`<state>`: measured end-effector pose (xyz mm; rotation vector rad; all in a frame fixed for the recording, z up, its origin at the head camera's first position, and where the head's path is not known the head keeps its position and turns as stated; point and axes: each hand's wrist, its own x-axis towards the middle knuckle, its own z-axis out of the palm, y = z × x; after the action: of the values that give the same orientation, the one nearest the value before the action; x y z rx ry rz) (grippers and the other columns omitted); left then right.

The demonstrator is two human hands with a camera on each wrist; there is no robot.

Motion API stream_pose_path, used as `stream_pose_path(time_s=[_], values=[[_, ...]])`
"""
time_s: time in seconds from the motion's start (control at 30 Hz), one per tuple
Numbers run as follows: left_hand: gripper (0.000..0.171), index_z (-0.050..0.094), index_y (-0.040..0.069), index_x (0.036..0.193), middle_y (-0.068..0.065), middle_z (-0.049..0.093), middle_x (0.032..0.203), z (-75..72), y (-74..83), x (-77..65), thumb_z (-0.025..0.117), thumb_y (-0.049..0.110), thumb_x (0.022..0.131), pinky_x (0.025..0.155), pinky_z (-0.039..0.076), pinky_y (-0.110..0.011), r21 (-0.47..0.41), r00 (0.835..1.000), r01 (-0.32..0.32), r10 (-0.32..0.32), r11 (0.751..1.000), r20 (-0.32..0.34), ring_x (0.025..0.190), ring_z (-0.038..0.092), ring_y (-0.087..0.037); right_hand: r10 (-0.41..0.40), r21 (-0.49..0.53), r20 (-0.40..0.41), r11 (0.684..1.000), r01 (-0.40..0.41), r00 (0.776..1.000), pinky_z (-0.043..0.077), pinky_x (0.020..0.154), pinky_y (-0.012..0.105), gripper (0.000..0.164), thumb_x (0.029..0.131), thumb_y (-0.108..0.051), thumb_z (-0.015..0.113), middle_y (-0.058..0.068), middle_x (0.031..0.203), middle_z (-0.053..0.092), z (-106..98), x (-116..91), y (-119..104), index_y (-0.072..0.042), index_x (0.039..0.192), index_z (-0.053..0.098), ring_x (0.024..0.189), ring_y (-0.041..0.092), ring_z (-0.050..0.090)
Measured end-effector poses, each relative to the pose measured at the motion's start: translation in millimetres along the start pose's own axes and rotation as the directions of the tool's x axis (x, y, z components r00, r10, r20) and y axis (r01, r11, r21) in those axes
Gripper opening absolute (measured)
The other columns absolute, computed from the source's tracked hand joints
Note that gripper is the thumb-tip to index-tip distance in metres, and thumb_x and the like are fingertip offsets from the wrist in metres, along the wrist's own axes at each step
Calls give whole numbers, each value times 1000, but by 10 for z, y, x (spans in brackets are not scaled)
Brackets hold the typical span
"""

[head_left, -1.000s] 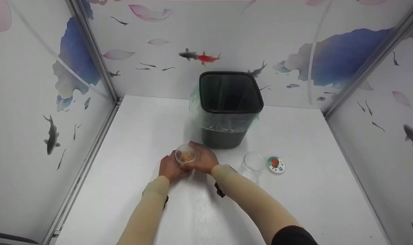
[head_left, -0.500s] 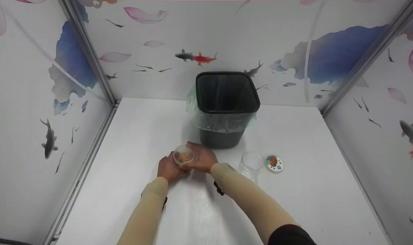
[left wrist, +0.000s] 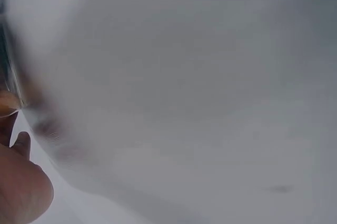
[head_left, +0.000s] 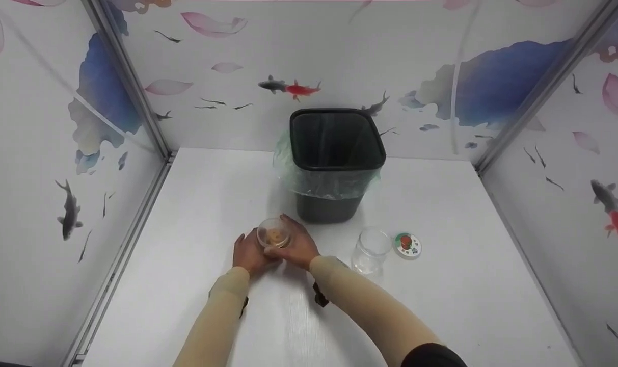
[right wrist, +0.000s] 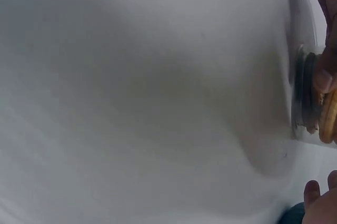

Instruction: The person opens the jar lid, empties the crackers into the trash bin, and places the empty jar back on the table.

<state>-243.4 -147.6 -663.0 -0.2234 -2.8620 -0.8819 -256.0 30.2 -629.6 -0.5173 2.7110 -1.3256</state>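
Observation:
In the head view, a clear plastic jar [head_left: 274,235] with round cookies inside is held between both hands near the bin's foot. My left hand [head_left: 249,253] grips its left side. My right hand [head_left: 300,244] curves around the right side, the thumb across the near side. In the right wrist view, golden and dark cookies [right wrist: 327,118] show through the jar wall, with fingers against it. The left wrist view catches only the jar's edge [left wrist: 11,84] and part of a hand below. A second clear jar [head_left: 371,251] stands open to the right, beside a round printed lid [head_left: 407,245].
A dark bin [head_left: 329,206] with a pale green liner bag [head_left: 321,186] stands behind the hands. White table [head_left: 207,204] surface surrounds them. Printed wall panels [head_left: 227,122] enclose the back and both sides.
The head view has drifted slightly, so the scene sits a little further left. My right thumb has shifted across the near side of the jar; both hands still hold it.

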Motion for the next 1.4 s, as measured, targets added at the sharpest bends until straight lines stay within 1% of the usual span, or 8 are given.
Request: stream_pose_path(time_s=[0.1,0.3,0.43,0.63,0.77,0.97,1.2,1.4], values=[[88,54,0,134,-13,64,125,2,1,8,88,44,66,114,25,-55,-15,1000,-17,16,1000,-18,121,57,-30,12,75,-36,997,-9,999,28,114,38,111,66,-56,88,-2,156,38,31,-11,-18,-17,156,35,141,17,34],[86,55,1,134,-12,65,125,33,14,-2,88,44,67,115,24,-52,-53,1000,-10,9,999,-8,122,57,-29,57,118,-47,992,-51,997,32,112,38,109,63,-55,90,-5,153,41,45,-15,-2,-20,153,40,138,15,39],[88,56,1,134,-12,66,124,42,27,3,89,45,66,115,24,-50,-66,1000,-2,1,998,-13,121,57,-29,43,155,-53,987,-34,998,32,112,39,108,61,-50,93,-5,153,43,23,4,31,-16,151,44,138,16,40],[92,54,-2,136,-15,64,128,46,32,25,87,50,68,113,27,-53,-15,1000,-26,25,1000,-14,122,57,-30,-22,127,-49,992,28,999,30,113,38,109,60,-48,94,-2,151,46,-52,62,68,-9,150,45,138,17,40],[93,54,-3,136,-16,63,129,46,19,25,87,51,67,113,28,-54,-2,999,-33,33,999,-10,123,57,-30,-45,89,-17,995,47,999,29,114,34,107,60,-51,93,-3,153,43,-91,84,90,-12,149,48,139,15,38],[95,53,-3,136,-16,63,129,46,0,16,86,53,67,113,27,-54,-8,1000,-25,25,1000,-5,123,56,-30,-80,52,15,996,79,997,27,115,35,104,58,-52,92,-3,154,41,-117,126,125,-14,146,51,140,15,36],[94,50,-4,137,-16,62,127,30,-13,-6,87,49,67,113,28,-53,-18,999,-24,24,1000,-22,122,56,-32,-61,61,38,996,58,997,26,116,39,103,62,-53,89,1,158,34,-56,117,97,-19,149,47,143,20,32],[95,47,-5,138,-18,60,129,59,27,-30,83,48,68,113,27,-52,-19,1000,3,-3,1000,-26,123,55,-32,-37,39,7,999,36,999,24,117,38,108,66,-55,87,4,160,30,5,55,56,-18,154,38,145,20,28]])
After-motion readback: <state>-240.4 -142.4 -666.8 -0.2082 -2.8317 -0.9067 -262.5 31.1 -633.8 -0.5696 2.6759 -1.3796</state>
